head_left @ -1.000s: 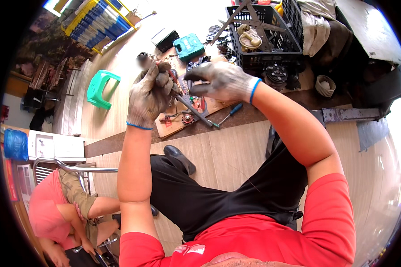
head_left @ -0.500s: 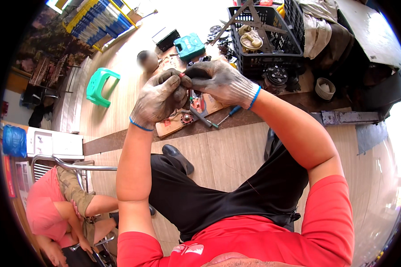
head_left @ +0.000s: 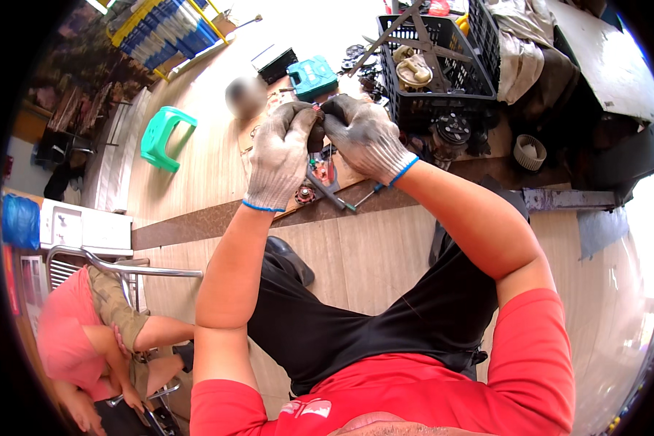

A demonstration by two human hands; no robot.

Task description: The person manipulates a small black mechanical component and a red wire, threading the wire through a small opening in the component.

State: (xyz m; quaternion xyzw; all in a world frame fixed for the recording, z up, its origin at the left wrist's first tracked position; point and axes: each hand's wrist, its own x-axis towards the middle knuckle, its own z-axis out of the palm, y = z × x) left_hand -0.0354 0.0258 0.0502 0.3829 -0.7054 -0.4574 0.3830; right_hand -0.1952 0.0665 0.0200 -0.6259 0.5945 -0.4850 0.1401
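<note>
Both my hands wear soiled white knit gloves with blue cuffs and meet at the fingertips over the work spot on the floor. My left hand [head_left: 278,156] is closed, thumb and fingers pinched together. Against it, my right hand [head_left: 365,138] is closed as well, its fingers bent inward. A small reddish bit [head_left: 316,107] shows between the fingertips; most of it is hidden, so its kind is unclear. Below the hands lie a grey bar [head_left: 327,190], a round coppery part [head_left: 305,193] and a screwdriver with a blue handle [head_left: 378,187].
A teal case [head_left: 312,77] lies beyond the hands. To the right stands a black plastic crate [head_left: 443,100] holding metal arms and parts, with a white fan wheel [head_left: 529,148] nearby. A green stool [head_left: 166,138] is at left. Another person [head_left: 73,327] sits at lower left.
My left hand has shifted right and turned more upright. My right hand has drawn in slightly, leftward at the wrist. The fingertips stay together around the small bit.
</note>
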